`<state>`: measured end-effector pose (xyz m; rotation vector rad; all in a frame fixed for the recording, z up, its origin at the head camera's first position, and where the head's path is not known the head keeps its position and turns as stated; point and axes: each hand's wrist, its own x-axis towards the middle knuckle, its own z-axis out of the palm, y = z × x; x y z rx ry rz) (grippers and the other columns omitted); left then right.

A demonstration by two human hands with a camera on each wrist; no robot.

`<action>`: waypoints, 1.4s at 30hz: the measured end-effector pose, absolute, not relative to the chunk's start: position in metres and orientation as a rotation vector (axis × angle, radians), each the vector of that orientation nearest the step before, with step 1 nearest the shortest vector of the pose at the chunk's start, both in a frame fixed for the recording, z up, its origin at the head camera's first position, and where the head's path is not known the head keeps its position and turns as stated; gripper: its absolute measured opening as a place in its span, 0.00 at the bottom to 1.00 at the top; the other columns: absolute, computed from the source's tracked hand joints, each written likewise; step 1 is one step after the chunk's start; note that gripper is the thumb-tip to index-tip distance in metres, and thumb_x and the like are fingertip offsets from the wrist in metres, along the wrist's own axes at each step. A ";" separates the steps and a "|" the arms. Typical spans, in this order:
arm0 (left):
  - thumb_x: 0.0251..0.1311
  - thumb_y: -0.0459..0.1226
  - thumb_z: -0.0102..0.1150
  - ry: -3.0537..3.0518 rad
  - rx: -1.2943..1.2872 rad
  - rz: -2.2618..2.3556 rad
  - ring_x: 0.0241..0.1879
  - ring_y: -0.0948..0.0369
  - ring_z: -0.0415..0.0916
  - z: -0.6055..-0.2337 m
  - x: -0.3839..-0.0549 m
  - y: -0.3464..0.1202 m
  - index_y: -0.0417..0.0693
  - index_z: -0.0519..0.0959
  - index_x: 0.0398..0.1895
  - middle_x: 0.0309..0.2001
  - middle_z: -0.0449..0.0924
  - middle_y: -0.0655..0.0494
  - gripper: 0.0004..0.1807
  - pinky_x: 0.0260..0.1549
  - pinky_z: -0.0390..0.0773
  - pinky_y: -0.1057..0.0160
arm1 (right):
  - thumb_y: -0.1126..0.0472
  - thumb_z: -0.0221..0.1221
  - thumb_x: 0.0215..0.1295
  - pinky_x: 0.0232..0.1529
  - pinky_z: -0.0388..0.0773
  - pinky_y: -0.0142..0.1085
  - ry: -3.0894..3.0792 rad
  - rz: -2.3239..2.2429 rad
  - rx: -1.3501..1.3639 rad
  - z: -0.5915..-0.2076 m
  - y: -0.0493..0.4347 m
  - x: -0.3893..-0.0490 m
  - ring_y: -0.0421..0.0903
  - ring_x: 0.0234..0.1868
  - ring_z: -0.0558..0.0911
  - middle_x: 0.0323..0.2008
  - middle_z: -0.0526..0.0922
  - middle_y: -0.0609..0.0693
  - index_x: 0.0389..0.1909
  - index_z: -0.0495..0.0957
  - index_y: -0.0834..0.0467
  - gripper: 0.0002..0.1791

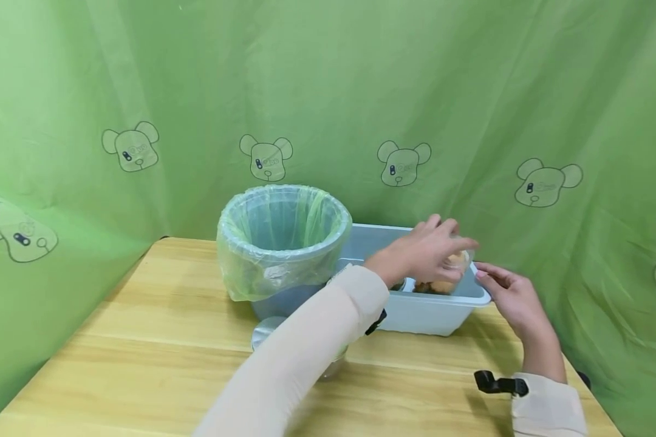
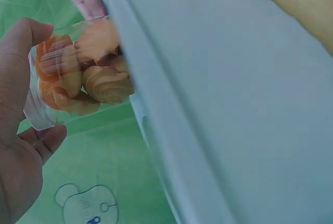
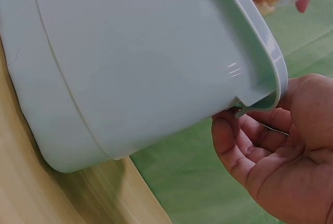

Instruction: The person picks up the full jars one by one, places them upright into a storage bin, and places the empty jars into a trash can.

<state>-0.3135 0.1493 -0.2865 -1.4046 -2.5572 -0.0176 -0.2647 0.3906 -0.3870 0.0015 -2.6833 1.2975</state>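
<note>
Containing cookies (image 2: pixel 109 86), a jar (image 1: pixel 468 257) is gripped mid-frame right by the curled left hand (image 1: pixel 429 250), a basin (image 1: pixel 415 312) by the right hand (image 1: pixel 511 298).

Support: table (image 1: pixel 142 346), light yellow wood-grain top. Standing on it: bin (image 1: pixel 292 303), upright, blue, with a translucent yellow-green liner (image 1: pixel 257 276) folded over its rim. Just right of bin: tub (image 1: pixel 415 315), pale blue, upright; contact between them not discernible. In front of bin: silver disc (image 1: pixel 263 331) and clear container (image 1: pixel 333 368), both partly behind a sleeve (image 1: pixel 300 355); whether joined, cannot tell.
</note>
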 end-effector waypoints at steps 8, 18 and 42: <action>0.67 0.54 0.54 -2.544 -1.449 -0.052 0.51 0.63 0.60 -0.302 -0.315 0.150 0.74 0.65 0.76 0.61 0.69 0.62 0.33 0.48 0.64 0.69 | 0.39 0.50 0.78 0.40 0.77 0.27 -2.665 1.314 0.006 -0.386 0.389 -0.263 0.33 0.47 0.75 0.59 0.79 0.50 0.74 0.68 0.60 0.36; 0.66 0.54 0.56 -2.589 -1.459 -0.044 0.49 0.63 0.60 -0.312 -0.322 0.146 0.72 0.67 0.75 0.53 0.68 0.63 0.32 0.44 0.64 0.70 | 0.41 0.52 0.77 0.41 0.79 0.27 -2.622 1.390 0.021 -0.386 0.391 -0.264 0.31 0.45 0.78 0.48 0.80 0.31 0.73 0.68 0.62 0.35; 0.67 0.55 0.54 -2.639 -1.389 -0.021 0.50 0.62 0.61 -0.320 -0.326 0.149 0.70 0.65 0.77 0.57 0.69 0.62 0.34 0.51 0.65 0.66 | 0.42 0.53 0.78 0.40 0.81 0.28 -2.623 1.392 0.003 -0.386 0.391 -0.265 0.31 0.43 0.80 0.46 0.82 0.32 0.73 0.69 0.62 0.35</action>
